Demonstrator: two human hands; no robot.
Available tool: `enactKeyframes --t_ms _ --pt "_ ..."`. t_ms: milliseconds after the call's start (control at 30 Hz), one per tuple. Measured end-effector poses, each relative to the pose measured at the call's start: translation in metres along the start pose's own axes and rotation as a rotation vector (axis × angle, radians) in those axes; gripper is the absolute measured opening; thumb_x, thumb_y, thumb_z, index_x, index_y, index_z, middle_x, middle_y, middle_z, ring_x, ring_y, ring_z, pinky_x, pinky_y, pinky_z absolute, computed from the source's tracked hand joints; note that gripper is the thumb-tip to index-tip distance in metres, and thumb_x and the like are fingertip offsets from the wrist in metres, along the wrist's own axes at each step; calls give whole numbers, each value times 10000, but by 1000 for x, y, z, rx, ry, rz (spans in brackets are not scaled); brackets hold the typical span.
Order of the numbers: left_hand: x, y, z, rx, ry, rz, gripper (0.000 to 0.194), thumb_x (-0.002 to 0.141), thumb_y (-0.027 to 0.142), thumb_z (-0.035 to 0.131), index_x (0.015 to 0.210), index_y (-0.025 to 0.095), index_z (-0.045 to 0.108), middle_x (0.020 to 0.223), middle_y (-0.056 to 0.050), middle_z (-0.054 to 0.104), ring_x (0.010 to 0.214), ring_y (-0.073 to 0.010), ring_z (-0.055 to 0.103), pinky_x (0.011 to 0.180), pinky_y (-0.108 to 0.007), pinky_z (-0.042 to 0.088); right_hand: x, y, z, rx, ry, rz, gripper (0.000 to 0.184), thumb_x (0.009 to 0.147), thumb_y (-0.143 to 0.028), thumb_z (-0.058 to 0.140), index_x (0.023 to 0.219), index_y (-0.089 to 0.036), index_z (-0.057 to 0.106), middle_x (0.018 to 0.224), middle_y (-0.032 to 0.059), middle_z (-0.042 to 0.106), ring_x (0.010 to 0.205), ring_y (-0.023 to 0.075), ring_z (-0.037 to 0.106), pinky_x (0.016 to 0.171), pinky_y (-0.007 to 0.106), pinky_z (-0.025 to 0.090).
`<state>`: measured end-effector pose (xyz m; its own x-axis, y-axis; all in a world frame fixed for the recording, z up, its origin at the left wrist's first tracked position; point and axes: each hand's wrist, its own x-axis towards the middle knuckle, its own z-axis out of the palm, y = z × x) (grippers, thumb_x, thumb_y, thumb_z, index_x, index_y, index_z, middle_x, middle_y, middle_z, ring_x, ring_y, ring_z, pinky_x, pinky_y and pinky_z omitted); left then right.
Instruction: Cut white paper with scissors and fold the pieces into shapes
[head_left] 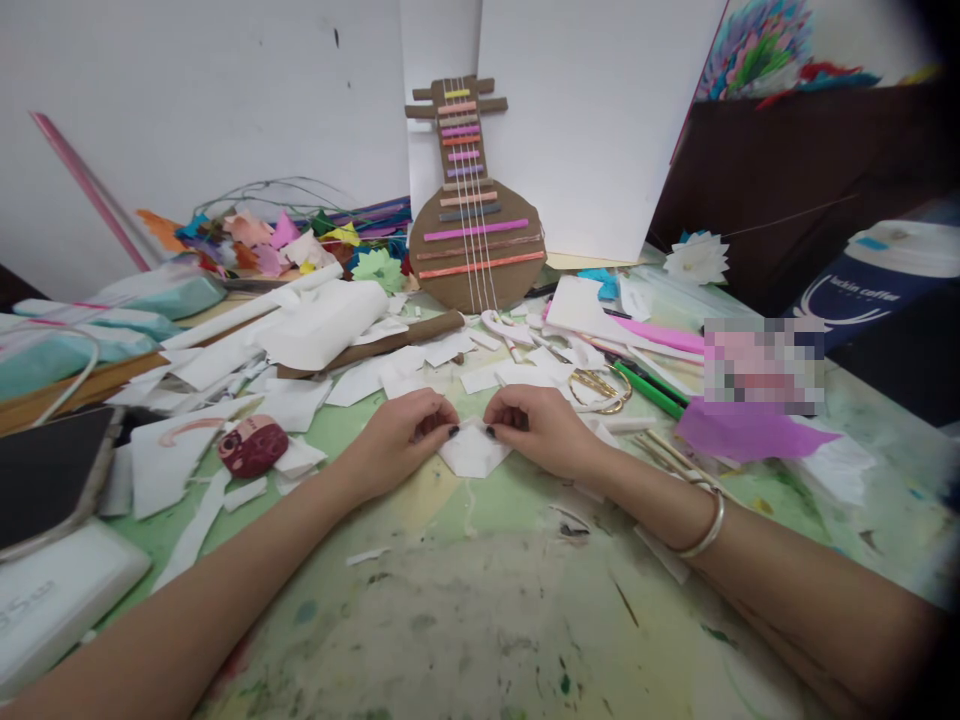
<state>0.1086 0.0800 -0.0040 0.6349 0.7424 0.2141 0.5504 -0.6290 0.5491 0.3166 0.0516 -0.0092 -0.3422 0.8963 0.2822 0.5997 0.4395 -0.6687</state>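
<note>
A small piece of white paper (472, 452) with angled edges is held just above the green, paint-stained table (450, 570). My left hand (405, 435) pinches its left upper edge between thumb and fingers. On the opposite side, my right hand (541, 428) grips the right upper edge the same way, and a bangle circles that wrist. Part of the paper is hidden behind the fingertips. Scraps of white paper (379, 375) lie just beyond both hands.
A cardboard lute-like instrument (480, 240) leans at the back. Colourful paper flowers (262, 240) lie back left. At left are a phone (45, 480), a white box (67, 600) and a dark red object (253, 446). Green scissors or a cutter (649, 388), purple paper (750, 430) and a coffee cup (877, 280) are right.
</note>
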Motion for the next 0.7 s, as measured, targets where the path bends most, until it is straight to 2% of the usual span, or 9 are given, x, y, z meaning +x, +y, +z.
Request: enactKeyframes --t_ms 100,367,700 --pt "0 0 0 -18 0 -34 123 811 200 472 845 171 586 740 -1 572 601 -113 457 552 -230 354 0 0 0 5 -9 -1 156 696 -32 555 756 -154 632 672 -19 585 612 74 494 568 188 356" --pt "2 -1 2 -6 0 -4 93 815 222 497 818 174 578 756 -2 560 625 -118 462 569 -234 353 0 0 -1 53 -22 21 162 700 -30 552 772 -151 632 674 -16 575 611 75 488 570 193 360" --pt "4 2 4 3 -10 -115 134 834 267 472 797 175 562 701 6 553 613 -129 454 562 -247 337 1 -1 -3 89 -68 51 157 718 -58 547 811 -154 629 642 -27 558 582 67 475 548 183 352"
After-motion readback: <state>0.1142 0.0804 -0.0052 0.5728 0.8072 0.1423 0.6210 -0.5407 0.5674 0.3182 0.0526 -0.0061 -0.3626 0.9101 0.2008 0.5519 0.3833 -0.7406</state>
